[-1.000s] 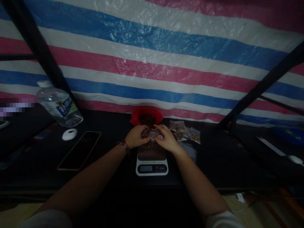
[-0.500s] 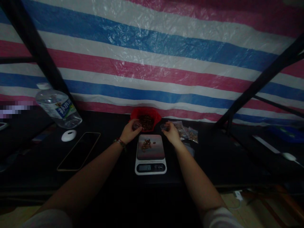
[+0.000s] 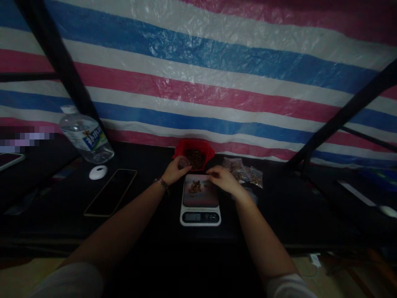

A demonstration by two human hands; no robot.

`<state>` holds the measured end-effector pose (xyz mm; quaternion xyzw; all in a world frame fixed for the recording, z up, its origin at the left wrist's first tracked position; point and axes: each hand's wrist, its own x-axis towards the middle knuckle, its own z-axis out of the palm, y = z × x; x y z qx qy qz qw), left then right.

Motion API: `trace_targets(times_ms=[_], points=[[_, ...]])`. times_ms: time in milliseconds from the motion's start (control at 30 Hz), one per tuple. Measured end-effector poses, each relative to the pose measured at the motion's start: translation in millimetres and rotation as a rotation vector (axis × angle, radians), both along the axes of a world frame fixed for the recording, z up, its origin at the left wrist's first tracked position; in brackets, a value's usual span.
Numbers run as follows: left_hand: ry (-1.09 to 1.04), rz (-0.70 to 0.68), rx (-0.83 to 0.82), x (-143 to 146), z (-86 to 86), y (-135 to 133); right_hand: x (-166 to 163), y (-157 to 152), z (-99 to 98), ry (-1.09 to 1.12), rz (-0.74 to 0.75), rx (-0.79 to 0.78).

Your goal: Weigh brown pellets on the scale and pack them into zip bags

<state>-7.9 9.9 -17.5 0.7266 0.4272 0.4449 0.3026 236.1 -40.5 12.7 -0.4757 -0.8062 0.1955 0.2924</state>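
Observation:
The kitchen scale (image 3: 201, 218) lies in front of me with a small heap of brown seed-like pieces (image 3: 195, 188) on its plate. My left hand (image 3: 177, 170) is closed on a small clear round container (image 3: 185, 162) at the near left edge of the red basket (image 3: 209, 152). Dark brown pieces (image 3: 196, 157) fill the basket. At the upper right corner of the plate, my right hand (image 3: 226, 179) has its fingers bent together, palm down. Whatever those fingers hold, if anything, is too dark to make out.
Small filled zip bags (image 3: 256, 177) lie right of my right hand, with flat clear bags (image 3: 249, 194) nearer. To the left are a phone (image 3: 111, 192), a white rounded case (image 3: 98, 172) and a large clear bottle (image 3: 88, 136). A white spoon (image 3: 387, 211) lies far right.
My right hand has moved left from beside the bags to the scale's upper right corner. The clear cup seen at its fingers before no longer shows. My left hand stays by the basket.

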Motion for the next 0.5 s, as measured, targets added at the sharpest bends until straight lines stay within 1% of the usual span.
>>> trace_targets(times_ms=[67, 133, 300, 367, 500], points=[[-0.021, -0.014, 0.006, 0.4, -1.5, 1.0, -13.1, -9.3, 6.0, -0.110, 0.075, -0.036], [-0.043, -0.032, 0.014, 0.7, -3.1, 2.2, -23.8, -15.5, 11.3, -0.191, 0.102, -0.066], [-0.031, -0.038, 0.044, 0.8, -6.6, 4.7, -41.9, -20.3, 20.7, -0.272, 0.188, -0.129], [-0.028, -0.045, 0.053, 0.7, -7.1, 5.2, -49.5, -20.5, 21.0, -0.313, 0.201, -0.133], [-0.033, -0.059, 0.051, 1.0, -7.3, 5.3, -65.0, -21.6, 18.5, -0.398, 0.171, -0.093]])
